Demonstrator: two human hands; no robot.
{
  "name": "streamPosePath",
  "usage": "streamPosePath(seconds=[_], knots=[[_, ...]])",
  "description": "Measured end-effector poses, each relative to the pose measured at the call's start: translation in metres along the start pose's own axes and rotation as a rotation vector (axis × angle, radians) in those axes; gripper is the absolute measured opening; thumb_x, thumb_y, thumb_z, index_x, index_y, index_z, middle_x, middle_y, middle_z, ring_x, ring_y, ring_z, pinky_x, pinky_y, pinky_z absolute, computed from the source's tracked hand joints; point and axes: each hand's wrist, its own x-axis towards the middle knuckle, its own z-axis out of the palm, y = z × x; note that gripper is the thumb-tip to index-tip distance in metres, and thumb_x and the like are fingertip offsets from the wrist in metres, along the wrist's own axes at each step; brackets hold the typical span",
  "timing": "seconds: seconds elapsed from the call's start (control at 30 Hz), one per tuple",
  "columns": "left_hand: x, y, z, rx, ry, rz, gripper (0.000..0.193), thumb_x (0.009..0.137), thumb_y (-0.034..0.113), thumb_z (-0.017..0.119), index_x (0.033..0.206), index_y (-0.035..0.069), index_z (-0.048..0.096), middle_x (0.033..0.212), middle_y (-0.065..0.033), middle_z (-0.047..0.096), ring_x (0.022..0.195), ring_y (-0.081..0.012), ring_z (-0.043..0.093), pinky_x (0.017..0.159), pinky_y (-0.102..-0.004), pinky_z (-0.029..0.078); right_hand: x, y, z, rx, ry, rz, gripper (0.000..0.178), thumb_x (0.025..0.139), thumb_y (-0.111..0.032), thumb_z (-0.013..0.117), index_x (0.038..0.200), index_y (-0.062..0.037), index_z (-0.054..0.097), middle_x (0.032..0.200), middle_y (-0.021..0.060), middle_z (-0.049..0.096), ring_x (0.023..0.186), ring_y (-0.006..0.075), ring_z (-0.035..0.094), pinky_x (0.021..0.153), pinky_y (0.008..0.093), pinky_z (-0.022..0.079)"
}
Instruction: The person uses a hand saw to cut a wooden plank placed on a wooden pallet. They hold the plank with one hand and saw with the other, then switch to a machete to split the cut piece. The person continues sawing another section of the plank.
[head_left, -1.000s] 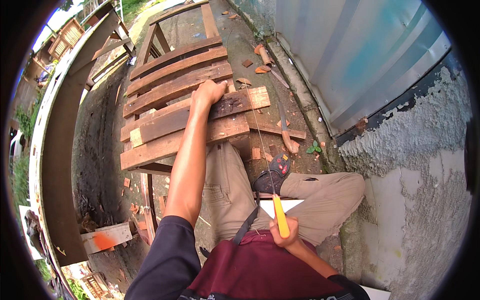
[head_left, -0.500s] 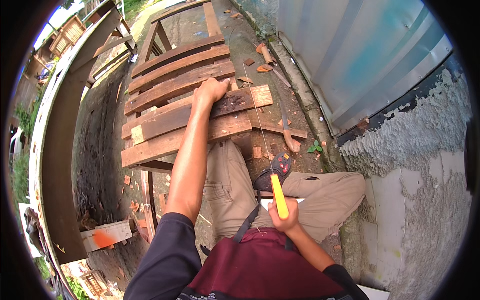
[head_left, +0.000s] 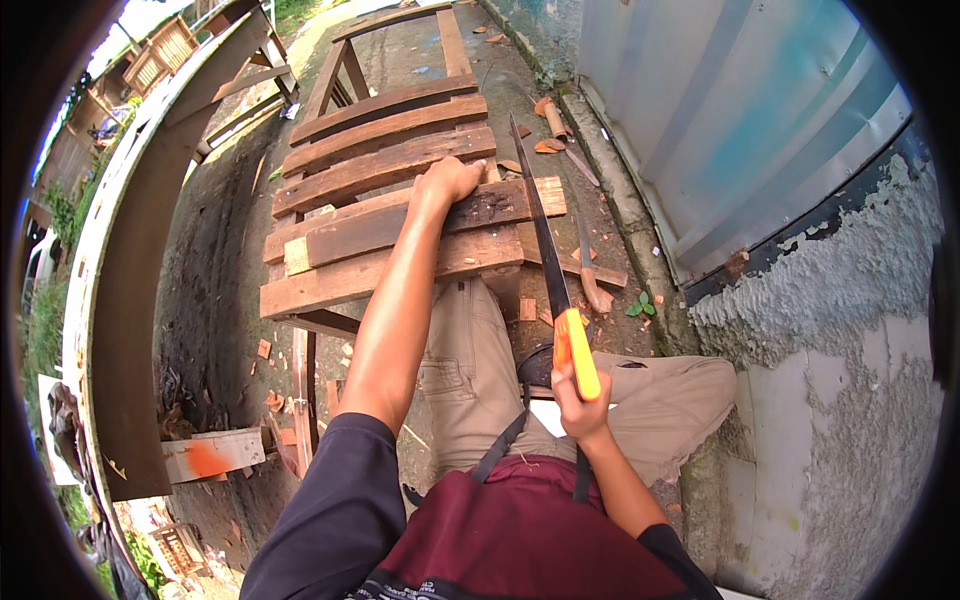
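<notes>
My left hand (head_left: 450, 182) grips the far edge of a dark, worn wooden plank (head_left: 400, 232), fingers curled over it. This plank lies across a slatted wooden bench frame (head_left: 385, 150), and its paler right end juts past the slats. My right hand (head_left: 582, 405) is wrapped around the yellow-and-orange handle of a handsaw (head_left: 545, 240). The saw's long dark blade points away from me and crosses the plank near that pale right end. Whether its teeth touch the wood I cannot tell.
Wooden-handled knives (head_left: 597, 290) lie on the ground to the right, among wood offcuts (head_left: 527, 310) and leaves. A corrugated metal sheet (head_left: 720, 130) and rough wall (head_left: 820, 290) bound the right side. Along the left runs a long wooden structure (head_left: 130, 300).
The right hand has moved forward with the saw. The blade, earlier seen as a thin line, now shows its dark side. The left hand keeps its place on the plank.
</notes>
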Motion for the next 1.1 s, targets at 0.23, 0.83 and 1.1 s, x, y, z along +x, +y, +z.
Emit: streamPosePath(seconds=[0.23,0.83,1.1], knots=[[-0.016,0.010,-0.005,-0.004,0.005,-0.042,0.071,0.095,0.056,0.048,0.138,0.001,0.061,0.144,-0.0207,0.058,0.135,-0.0353,0.054,0.115,-0.0464,0.035,-0.052,0.022,-0.026,-0.148,-0.063,-0.216,0.017,0.085,-0.004,0.065,0.070,-0.0006,0.057,0.055,0.0096,0.053,0.046,0.0232,0.056,0.049,0.0375,0.044],[-0.012,0.009,-0.003,-0.035,0.068,0.000,0.078,0.093,0.063,0.051,0.126,-0.006,0.067,0.135,-0.0304,0.060,0.131,-0.0429,0.056,0.111,-0.0468,0.042,-0.040,0.001,-0.022,-0.212,-0.061,-0.141,0.014,0.084,-0.007,0.069,0.074,0.0002,0.063,0.056,0.0111,0.056,0.048,0.0250,0.060,0.048,0.0367,0.045],[0.007,-0.008,0.008,-0.017,0.055,0.063,0.081,0.093,0.064,0.050,0.122,-0.010,0.067,0.132,-0.0347,0.059,0.131,-0.0440,0.056,0.111,-0.0464,0.042,0.069,-0.005,0.027,-0.093,0.062,-0.174,0.020,0.085,-0.012,0.071,0.072,0.0009,0.061,0.056,0.0140,0.056,0.049,0.0227,0.059,0.050,0.0371,0.043]])
